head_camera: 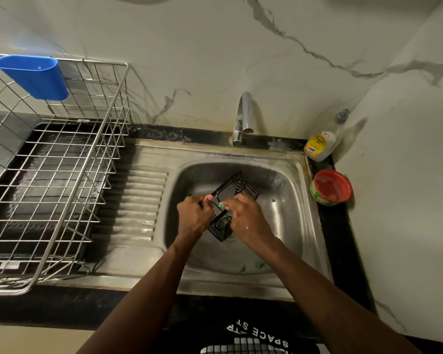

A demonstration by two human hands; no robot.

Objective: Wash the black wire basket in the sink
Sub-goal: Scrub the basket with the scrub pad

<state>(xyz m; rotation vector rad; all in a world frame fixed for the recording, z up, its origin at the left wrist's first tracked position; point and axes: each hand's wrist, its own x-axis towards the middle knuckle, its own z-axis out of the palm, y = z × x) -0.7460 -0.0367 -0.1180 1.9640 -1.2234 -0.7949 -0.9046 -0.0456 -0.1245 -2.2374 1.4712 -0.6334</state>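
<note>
The left hand (193, 215) is gripping the rim of the black wire basket (234, 198), holding it tilted over the middle of the sink (287, 175). The right hand (246, 217) is pinching a small green scrubber (221, 204) against the basket's frame. A faucet (243, 118) is standing at the sink's back edge, a red tub (331, 186) near its right edge.

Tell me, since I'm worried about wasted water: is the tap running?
Apparently off: no stream falls from the curved chrome tap onto the black wire basket.
</note>
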